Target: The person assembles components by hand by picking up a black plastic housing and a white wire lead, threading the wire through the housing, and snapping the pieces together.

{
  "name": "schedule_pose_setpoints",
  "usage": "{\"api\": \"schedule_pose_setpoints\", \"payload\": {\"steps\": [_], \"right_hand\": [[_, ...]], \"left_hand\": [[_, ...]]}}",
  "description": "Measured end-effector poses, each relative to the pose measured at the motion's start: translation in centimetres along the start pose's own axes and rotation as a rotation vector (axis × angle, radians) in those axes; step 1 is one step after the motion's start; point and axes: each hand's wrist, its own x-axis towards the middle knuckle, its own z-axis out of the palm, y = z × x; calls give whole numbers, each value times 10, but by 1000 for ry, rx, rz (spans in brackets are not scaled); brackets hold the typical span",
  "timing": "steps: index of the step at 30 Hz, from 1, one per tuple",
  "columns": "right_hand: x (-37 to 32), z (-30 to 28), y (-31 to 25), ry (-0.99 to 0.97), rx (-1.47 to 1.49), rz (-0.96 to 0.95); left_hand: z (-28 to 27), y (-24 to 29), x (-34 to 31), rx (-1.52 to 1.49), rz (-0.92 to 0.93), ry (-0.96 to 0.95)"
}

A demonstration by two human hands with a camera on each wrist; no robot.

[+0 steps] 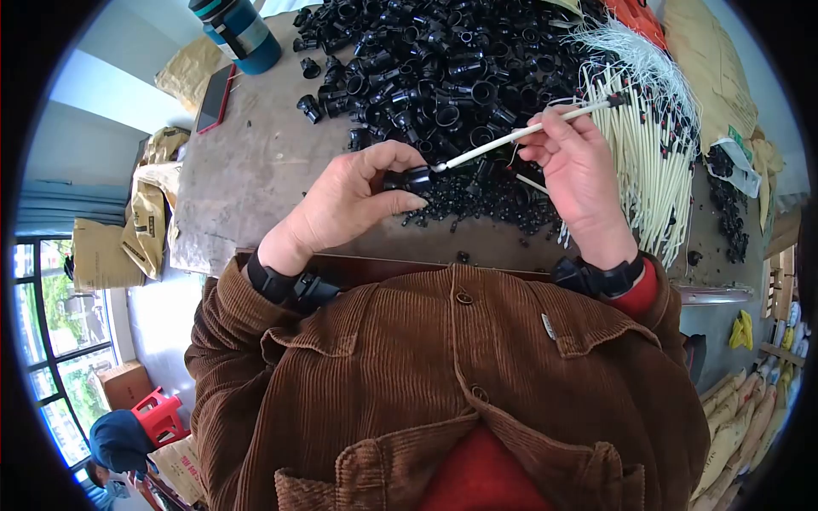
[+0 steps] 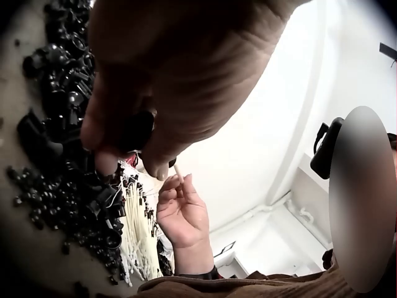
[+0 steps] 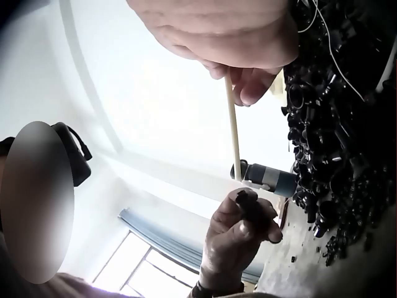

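My left hand (image 1: 345, 196) pinches a small black plastic fitting (image 1: 409, 180) between thumb and fingers, close over the worktable. In the right wrist view the fitting (image 3: 249, 206) sticks up out of that hand. My right hand (image 1: 584, 175) grips a thin cream-coloured stick (image 1: 494, 147) between thumb and fingers, near its black-tipped upper end. The stick slants down to the left, and its white lower end is right at the fitting's mouth. In the left wrist view the left hand (image 2: 186, 74) hides most of the fitting.
A big heap of black plastic fittings (image 1: 426, 60) covers the back of the table (image 1: 230, 183), with small black pieces (image 1: 477, 204) before it. Bundled cream sticks (image 1: 656, 162) with white threads lie right. A blue bottle (image 1: 256, 47) and a phone (image 1: 216, 98) stand and lie back left.
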Motion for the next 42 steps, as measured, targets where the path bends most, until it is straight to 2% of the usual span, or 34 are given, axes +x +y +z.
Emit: {"api": "schedule_pose_setpoints", "payload": {"steps": [5, 8, 9, 12, 16, 17, 19, 20, 21, 24, 25, 28, 29, 32, 33, 35, 37, 40, 42], "right_hand": [[-10, 13, 5, -2, 2, -24], [-18, 18, 3, -51, -232, -125], [-22, 20, 2, -52, -232, -127], [-33, 27, -1, -159, -527, -288], [-35, 33, 9, -115, -410, -230], [-35, 34, 15, -108, -416, -232], [-29, 35, 32, -116, -341, 82], [-27, 35, 33, -123, -301, 235], [-27, 34, 29, -124, -309, 227], [-25, 30, 8, -290, -595, 486], [-29, 29, 1, -285, -593, 483], [-35, 27, -26, -174, -929, -162], [-30, 28, -23, -172, -929, -164], [0, 40, 5, 76, -665, -638], [1, 44, 18, 74, -663, -637], [2, 50, 48, -7, -589, -519], [1, 49, 49, -46, -551, -444], [-6, 32, 11, -116, -611, 248], [-13, 9, 4, -174, -541, 328]], "left_hand": [[5, -3, 2, 23, -12, 32], [7, -9, 4, 38, -20, 106], [7, -8, 4, 106, -30, 130], [4, -3, 7, 249, -41, 181], [10, 11, 9, 337, -40, 161], [15, 15, 10, 344, 57, 103], [24, 19, 13, 354, 254, -11], [25, 18, 14, 351, 263, -12], [25, 14, 15, 389, 270, -4], [11, 10, 20, 477, 298, 14], [3, 9, 13, 529, 265, 33], [-9, 18, 7, 639, 209, 81], [-10, 22, 6, 608, 206, 36], [-2, 33, 7, 545, 198, -50], [12, 35, 13, 585, 277, -42], [29, 36, 24, 664, 435, -26], [26, 35, 26, 586, 365, 1], [20, 26, 28, 423, 212, 43], [5, 17, 28, 230, 73, 60]]}}
